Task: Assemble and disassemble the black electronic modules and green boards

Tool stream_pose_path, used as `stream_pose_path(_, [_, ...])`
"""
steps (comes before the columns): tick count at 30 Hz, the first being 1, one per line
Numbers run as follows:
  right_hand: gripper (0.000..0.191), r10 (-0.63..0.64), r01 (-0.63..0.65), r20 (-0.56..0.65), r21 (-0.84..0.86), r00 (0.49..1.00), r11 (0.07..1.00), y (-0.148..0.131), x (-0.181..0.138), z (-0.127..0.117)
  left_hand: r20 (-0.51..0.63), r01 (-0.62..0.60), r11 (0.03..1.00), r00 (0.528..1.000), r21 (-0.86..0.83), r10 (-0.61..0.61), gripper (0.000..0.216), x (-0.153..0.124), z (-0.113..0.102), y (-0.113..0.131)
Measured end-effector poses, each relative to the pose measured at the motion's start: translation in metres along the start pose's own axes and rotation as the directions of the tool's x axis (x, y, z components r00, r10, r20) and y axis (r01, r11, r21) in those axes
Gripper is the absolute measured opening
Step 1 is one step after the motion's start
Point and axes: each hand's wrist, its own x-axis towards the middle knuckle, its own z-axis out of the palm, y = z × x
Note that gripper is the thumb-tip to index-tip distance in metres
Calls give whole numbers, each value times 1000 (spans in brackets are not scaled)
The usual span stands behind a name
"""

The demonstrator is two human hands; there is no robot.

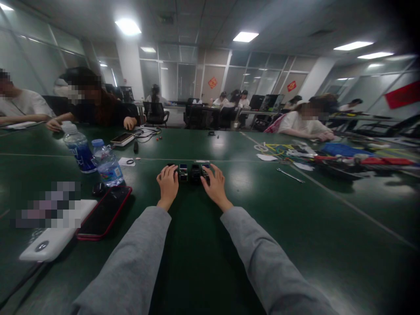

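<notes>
Head view: four small boxes (183,171) rowed on the bench (288,214)
Left grip (168,180): my fingers around the leftmost box (171,165)
Right grip (215,181): I hold the rightmost box (205,166)

Both hands are out over a dark green table (278,236), pretty much mid-frame: the left hand (168,183) curls at the left end of a row of small dark gadgets (183,172), and the right hand (215,186) has thumb and fingers around the right end, though I can't tell how firmly either one grips. Left side of the frame's got a big bottle (79,148), a smaller blue-capped bottle (109,168) and a red-edged phone (105,213), while a wrench (290,175) and messy cables (278,150) sit off to the right. Upper left, someone in a dark top (101,107) leans over the same table.
</notes>
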Motion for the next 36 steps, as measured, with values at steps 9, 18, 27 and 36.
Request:
stream_pose_path(9, [37, -206, 215, 196, -26, 959, 976, -13, -4, -5, 15, 323, 912, 944, -253, -330, 30, 3, 11, -33])
stream_pose_path(18, [36, 136, -137, 16, 177, 991, 975, 14, -3, 7, 1, 353, 877, 928, -327, -373, 29, 0, 5, -34])
stream_pose_path(27, [35, 133, -154, 91, 286, 987, 946, 22, -4, 13, -12, 392, 868, 909, -306, -416, 23, -2, 2, -36])
stream_pose_path(36, [36, 262, -252, 25, 376, 965, 892, 30, -1, 21, -9, 414, 852, 898, -320, -439, 22, -1, 3, -38])
